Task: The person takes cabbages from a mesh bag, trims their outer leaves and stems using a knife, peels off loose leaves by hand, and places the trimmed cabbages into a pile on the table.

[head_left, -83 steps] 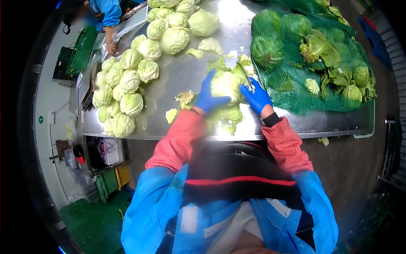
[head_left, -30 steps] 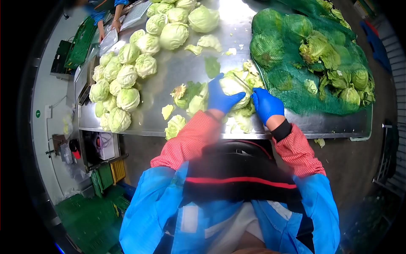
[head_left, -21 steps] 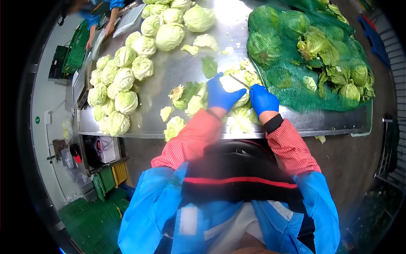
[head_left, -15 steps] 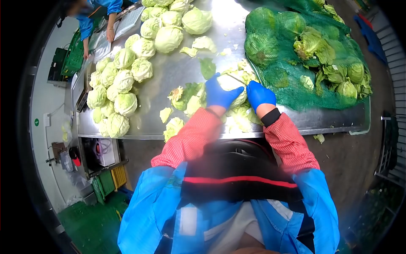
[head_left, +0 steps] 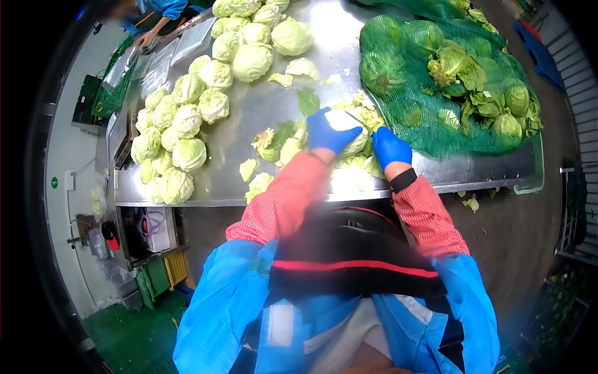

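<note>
A pale green cabbage (head_left: 356, 144) lies near the front edge of the metal table, among loose leaves. My left hand (head_left: 331, 132), in a blue glove, grips it from the left with the thumb across its top. To its right, my blue-gloved right hand (head_left: 391, 148) is closed around what looks like a knife (head_left: 357, 116). Only a thin dark line of the blade shows beside the cabbage; the handle is hidden in my fist. Trimmed outer leaves (head_left: 269, 144) lie left of my left hand.
Several trimmed cabbages (head_left: 188, 119) are piled on the left of the metal table (head_left: 240, 118). A green net sack (head_left: 430, 121) with cabbages and leaves covers the right. At the upper left, another person's hand (head_left: 148, 38) is near plastic trays and a green crate (head_left: 112, 100).
My right hand has moved slightly right and down, away from the cabbage. My left hand still grips it. The view has shifted a little, and the other person's arm has moved.
</note>
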`<control>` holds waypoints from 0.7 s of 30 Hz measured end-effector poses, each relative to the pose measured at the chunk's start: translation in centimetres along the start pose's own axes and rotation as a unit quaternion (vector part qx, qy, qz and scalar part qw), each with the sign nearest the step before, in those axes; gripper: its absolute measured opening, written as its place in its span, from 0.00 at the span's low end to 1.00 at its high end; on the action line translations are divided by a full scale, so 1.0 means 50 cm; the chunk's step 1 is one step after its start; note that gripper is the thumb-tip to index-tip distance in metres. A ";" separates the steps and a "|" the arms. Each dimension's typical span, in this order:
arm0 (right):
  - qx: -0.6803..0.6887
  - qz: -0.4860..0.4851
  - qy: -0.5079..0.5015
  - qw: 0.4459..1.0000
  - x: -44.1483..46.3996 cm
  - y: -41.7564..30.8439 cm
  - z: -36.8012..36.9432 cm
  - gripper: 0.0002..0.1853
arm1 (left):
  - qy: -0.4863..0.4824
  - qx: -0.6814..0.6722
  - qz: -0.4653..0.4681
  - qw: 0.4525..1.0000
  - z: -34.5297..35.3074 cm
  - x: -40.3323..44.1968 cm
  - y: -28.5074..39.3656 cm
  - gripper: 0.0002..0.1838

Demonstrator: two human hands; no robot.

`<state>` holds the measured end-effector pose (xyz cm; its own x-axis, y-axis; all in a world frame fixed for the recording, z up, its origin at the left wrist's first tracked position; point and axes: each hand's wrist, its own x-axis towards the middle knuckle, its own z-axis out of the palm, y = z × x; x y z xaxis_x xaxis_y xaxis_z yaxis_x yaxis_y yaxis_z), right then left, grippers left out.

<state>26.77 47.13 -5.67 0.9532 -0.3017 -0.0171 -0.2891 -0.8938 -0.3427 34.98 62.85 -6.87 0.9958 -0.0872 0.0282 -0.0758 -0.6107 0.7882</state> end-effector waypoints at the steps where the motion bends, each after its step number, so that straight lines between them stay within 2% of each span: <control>1: 0.001 0.018 -0.001 1.000 0.005 0.006 0.005 0.12 | 0.006 -0.007 0.024 1.000 -0.002 -0.020 0.006 0.51; 3: 0.040 0.068 -0.063 0.995 0.052 0.017 -0.044 0.18 | 0.023 -0.021 0.075 0.997 -0.009 -0.045 0.021 0.50; 5: 0.070 0.045 -0.107 0.991 0.066 0.010 -0.074 0.22 | 0.014 -0.042 0.074 0.996 -0.018 -0.051 0.019 0.50; 7: 0.098 0.019 -0.080 0.992 0.026 -0.032 -0.091 0.25 | -0.001 -0.064 0.082 0.995 -0.021 -0.041 0.016 0.51; 8: 0.105 0.044 -0.063 0.991 0.019 -0.056 -0.102 0.28 | -0.011 -0.049 0.069 0.996 -0.025 -0.050 0.026 0.52; 11: 0.133 -0.006 0.019 0.991 0.053 -0.060 -0.066 0.26 | -0.059 -0.114 0.108 0.986 -0.049 -0.067 0.023 0.52; 13: 0.047 0.015 -0.100 0.994 0.095 -0.043 -0.043 0.21 | -0.055 -0.145 0.152 0.976 -0.055 -0.074 0.000 0.53; 15: 0.066 0.043 -0.069 0.994 0.109 0.020 0.031 0.20 | -0.040 -0.128 0.191 0.972 -0.069 -0.081 -0.023 0.53; 16: 0.106 0.048 -0.069 0.991 0.109 0.063 0.071 0.21 | -0.057 -0.206 0.155 0.964 -0.072 -0.084 -0.038 0.53; 17: 0.109 0.094 -0.100 0.985 0.100 0.060 0.065 0.25 | -0.069 -0.241 0.120 0.961 -0.079 -0.085 -0.031 0.53; 19: 0.163 0.105 -0.071 0.978 0.070 0.029 0.046 0.29 | -0.092 -0.308 0.045 0.946 -0.099 -0.092 -0.007 0.52; 21: 0.296 0.094 -0.121 0.943 0.051 -0.037 -0.007 0.45 | -0.055 -0.237 0.094 0.965 -0.084 -0.087 -0.026 0.52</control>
<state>29.70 47.88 -4.76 0.9029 -0.2886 -0.3185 -0.4233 -0.4680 -0.7757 30.98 67.33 -5.45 0.9532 -0.2600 0.1544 -0.1975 -0.1486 0.9690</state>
